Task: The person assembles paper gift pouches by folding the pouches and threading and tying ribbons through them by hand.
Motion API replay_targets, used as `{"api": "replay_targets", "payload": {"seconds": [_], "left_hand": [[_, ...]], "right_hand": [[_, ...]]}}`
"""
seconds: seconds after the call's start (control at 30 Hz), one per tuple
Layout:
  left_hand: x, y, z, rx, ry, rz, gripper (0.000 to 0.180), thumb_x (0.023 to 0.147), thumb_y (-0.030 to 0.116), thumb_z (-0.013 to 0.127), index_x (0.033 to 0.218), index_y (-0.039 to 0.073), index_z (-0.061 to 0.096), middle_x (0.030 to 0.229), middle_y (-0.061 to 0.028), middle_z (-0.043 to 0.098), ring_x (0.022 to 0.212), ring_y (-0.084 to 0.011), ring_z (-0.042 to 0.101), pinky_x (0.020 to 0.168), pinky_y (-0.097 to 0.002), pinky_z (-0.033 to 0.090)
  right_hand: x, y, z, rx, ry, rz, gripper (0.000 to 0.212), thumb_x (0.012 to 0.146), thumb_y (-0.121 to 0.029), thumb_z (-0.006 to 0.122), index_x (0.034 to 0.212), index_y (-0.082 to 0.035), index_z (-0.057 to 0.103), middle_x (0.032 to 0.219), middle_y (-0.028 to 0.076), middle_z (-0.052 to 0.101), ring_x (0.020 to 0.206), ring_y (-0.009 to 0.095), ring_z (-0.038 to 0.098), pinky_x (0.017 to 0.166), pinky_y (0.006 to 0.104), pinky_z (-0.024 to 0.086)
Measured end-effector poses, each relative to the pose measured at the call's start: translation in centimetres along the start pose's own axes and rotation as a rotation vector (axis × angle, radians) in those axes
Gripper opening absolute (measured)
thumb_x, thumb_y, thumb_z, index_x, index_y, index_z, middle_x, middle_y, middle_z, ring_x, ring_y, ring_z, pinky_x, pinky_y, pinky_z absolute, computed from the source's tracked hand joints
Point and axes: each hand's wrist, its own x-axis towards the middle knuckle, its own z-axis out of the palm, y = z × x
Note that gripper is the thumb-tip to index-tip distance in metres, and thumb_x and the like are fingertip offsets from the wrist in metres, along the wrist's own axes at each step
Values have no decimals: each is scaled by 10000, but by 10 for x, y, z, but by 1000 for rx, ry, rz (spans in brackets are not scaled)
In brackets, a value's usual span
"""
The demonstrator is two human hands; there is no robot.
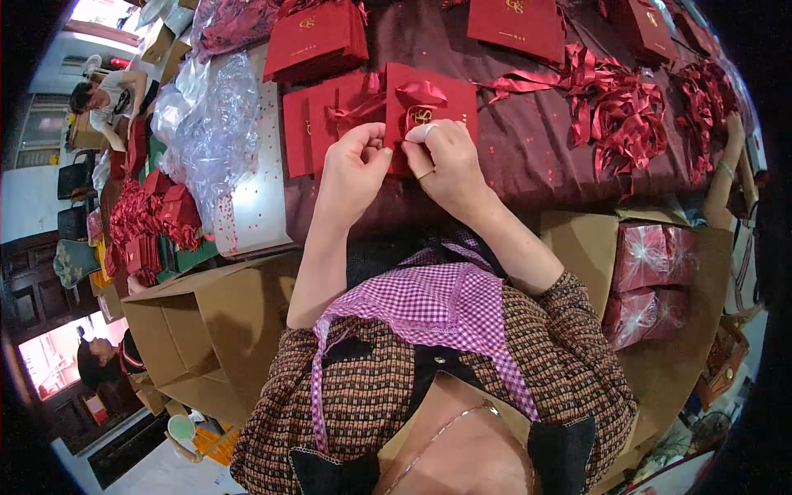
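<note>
A flat red gift bag [459, 92] with a gold emblem and a loop of red ribbon [422, 91] lies in front of me on the dark red cloth. My right hand [452, 169] is over its lower part, thumb and fingers pinched together below the emblem. Close beside the bag's lower left edge, my left hand [355, 175] is closed with thumb against forefinger. What either pinch holds is too small or hidden to make out. Under and left of this bag, more flat red bags [299, 132] overlap, one with ribbon across it.
Stacks of red bags [318, 41] stand at the back, with heaps of red ribbon [619, 111] to the right. Clear plastic wrap [210, 124] lies left. Cardboard boxes [206, 330] flank me; the right one holds wrapped red packs [652, 256]. A co-worker's arm [726, 169] reaches in at right.
</note>
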Motion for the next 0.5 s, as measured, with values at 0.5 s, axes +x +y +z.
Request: {"api": "replay_targets", "payload": {"seconds": [0.5], "left_hand": [[2, 17, 3, 100, -60, 194, 189, 843, -19, 560, 1020, -45, 622, 824, -112, 589, 742, -179, 584, 679, -275, 462]], "right_hand": [[10, -1, -18, 86, 4, 30, 143, 733, -47, 689, 798, -59, 562, 761, 91, 610, 711, 297, 591, 658, 398, 433]]}}
